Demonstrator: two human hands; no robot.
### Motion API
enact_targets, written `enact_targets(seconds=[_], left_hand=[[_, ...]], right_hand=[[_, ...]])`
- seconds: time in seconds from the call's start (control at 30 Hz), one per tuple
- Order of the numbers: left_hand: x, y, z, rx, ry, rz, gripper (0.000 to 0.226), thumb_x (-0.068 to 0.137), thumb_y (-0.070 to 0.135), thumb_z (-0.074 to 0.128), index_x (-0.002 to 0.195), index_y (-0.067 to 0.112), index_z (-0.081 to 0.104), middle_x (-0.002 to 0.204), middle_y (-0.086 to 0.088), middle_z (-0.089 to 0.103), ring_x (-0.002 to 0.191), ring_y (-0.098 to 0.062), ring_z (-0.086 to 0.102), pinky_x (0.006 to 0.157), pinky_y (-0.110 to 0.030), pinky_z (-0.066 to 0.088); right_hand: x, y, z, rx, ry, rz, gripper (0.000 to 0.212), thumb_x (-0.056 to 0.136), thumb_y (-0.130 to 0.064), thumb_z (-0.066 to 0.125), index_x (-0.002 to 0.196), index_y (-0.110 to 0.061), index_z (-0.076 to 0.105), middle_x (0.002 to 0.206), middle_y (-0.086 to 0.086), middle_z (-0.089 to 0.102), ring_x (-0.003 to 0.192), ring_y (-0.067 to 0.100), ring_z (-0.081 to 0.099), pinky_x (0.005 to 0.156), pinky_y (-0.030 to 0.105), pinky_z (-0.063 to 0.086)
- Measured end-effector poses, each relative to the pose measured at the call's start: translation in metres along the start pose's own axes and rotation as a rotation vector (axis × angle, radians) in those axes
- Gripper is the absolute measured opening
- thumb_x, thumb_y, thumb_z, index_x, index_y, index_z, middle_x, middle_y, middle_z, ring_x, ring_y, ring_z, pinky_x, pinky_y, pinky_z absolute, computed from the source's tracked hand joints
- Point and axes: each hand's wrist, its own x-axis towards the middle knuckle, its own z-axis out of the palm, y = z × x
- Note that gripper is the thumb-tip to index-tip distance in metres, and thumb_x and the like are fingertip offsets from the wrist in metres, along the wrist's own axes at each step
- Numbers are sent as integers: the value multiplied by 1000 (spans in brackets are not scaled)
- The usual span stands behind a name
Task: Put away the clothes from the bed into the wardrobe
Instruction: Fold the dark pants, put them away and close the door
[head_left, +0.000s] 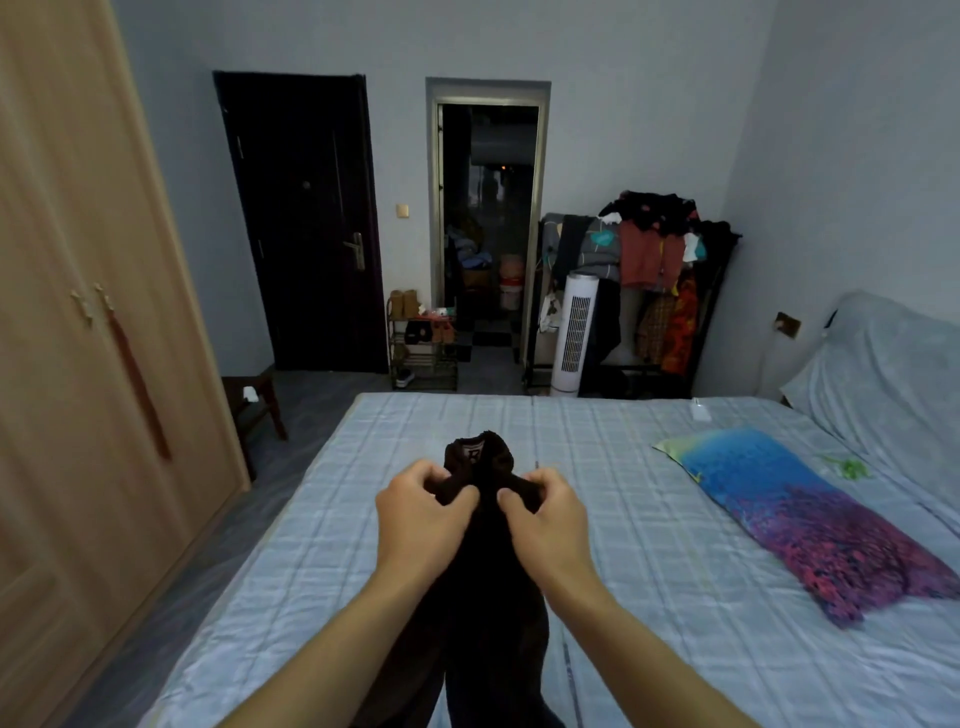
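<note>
I have both hands up over the bed, left hand and right hand each pinching the dark garment at its shoulders, fingers curled into the cloth either side of the collar; I judge that keeps it hanging straight. Below the fingers it drapes toward me. The closed wardrobe stands well left of my fingers

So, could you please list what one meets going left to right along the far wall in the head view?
Wardrobe → stool → dark door → shoe rack → open doorway → white tower fan → clothes rack.
</note>
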Motion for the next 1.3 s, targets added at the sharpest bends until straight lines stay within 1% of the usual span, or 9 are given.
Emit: enact_targets(seconds=[0.23,0.37,0.53,0.67,0.73,0.83,0.97,1.1,1.3], left_hand=[[-27,-3,12,-210,-96,-23,17,88,31,72,78,18,68,74,2,72,69,-14,70,65,-32,59],[-37,-9,11,-271,-159,-10,36,101,36,52,79,17,72,76,-4,74,75,-18,72,71,-34,59],[-47,-25,6,-295,-331,-2,24,100,21,56,90,20,77,93,-4,75,86,-18,73,72,-32,60],[-20,-44,-33,200,-225,490,23,81,24,79,102,33,72,110,18,63,103,-5,59,78,-17,49],[-2,-47,-51,516,-341,682,45,74,45,79,116,40,63,140,15,44,129,-7,39,101,-23,36],[18,-43,-66,822,-542,768,48,73,61,74,113,41,59,157,13,26,145,-12,18,111,-37,27],[30,-25,-79,712,-716,685,35,74,64,72,92,36,62,131,18,53,123,-2,46,100,-30,43],[29,5,-83,494,-558,729,26,79,41,79,76,43,54,80,17,60,79,-8,60,68,-24,46],[30,67,-91,167,-342,554,61,69,14,90,108,33,47,92,4,68,81,-10,70,68,-29,60]], right_hand=[[-18,2,-7,66,-105,-105,5,92,-20,67,92,-20,63,83,-4,71,77,5,68,67,20,54],[-34,3,-9,73,-155,-140,31,77,-24,83,100,-20,63,83,-10,72,79,3,70,67,18,55],[-35,26,-15,-32,-57,-157,26,77,-2,71,93,-22,67,81,-7,71,78,6,69,70,18,54],[-39,32,-29,-42,-183,-194,29,78,6,67,90,-20,69,82,-5,71,80,10,69,74,22,56],[-40,32,-35,-23,-241,-221,31,78,8,66,90,-19,69,85,-4,71,83,13,70,76,23,55],[-39,28,-42,25,-326,-245,32,79,11,65,92,-18,71,87,1,72,85,18,70,77,25,55],[-33,12,-53,57,-358,-305,31,81,13,65,94,-15,71,89,5,72,86,20,70,77,26,55],[-11,-14,-66,57,-292,-370,31,84,10,66,93,-20,71,91,1,71,89,20,70,81,30,58],[22,-61,-74,87,-188,-449,28,88,2,67,97,-24,68,91,2,71,91,19,70,79,34,59]])
